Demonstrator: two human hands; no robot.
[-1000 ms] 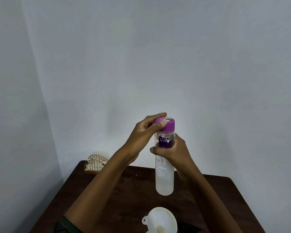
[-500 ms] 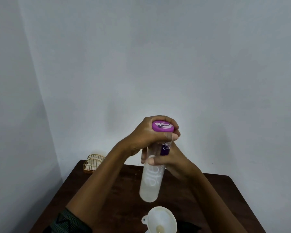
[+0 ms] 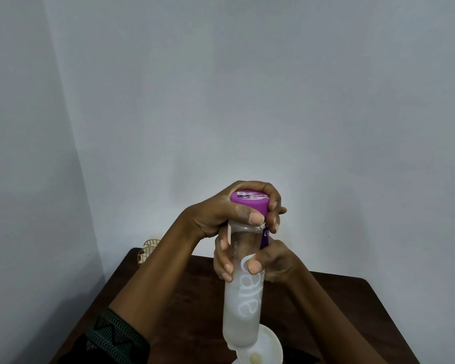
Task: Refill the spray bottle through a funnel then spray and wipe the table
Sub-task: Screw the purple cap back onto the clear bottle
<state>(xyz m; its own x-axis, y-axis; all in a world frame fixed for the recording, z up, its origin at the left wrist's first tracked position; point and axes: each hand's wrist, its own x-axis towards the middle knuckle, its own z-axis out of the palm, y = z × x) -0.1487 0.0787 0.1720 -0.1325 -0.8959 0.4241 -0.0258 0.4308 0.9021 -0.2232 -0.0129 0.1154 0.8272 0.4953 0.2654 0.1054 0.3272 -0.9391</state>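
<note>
A tall frosted bottle [image 3: 243, 306] with white lettering and a purple cap [image 3: 250, 202] is held upright in the air above the table. My left hand [image 3: 221, 214] wraps its fingers and thumb round the cap from above. My right hand [image 3: 263, 264] grips the bottle's upper body just below the neck. Under the bottle's base a white funnel [image 3: 267, 349] shows at the bottom edge of the view, partly covered by the bottle. The spray bottle itself is hidden below the frame.
The dark brown wooden table [image 3: 339, 306] stands in a corner between two pale walls. A small gold wire holder [image 3: 148, 249] sits at its far left corner. Something dark [image 3: 297, 359] lies beside the funnel.
The bottle has come nearer to me and lower, now overlapping the funnel. My left hand went from fingertips on the cap to a full grip round it.
</note>
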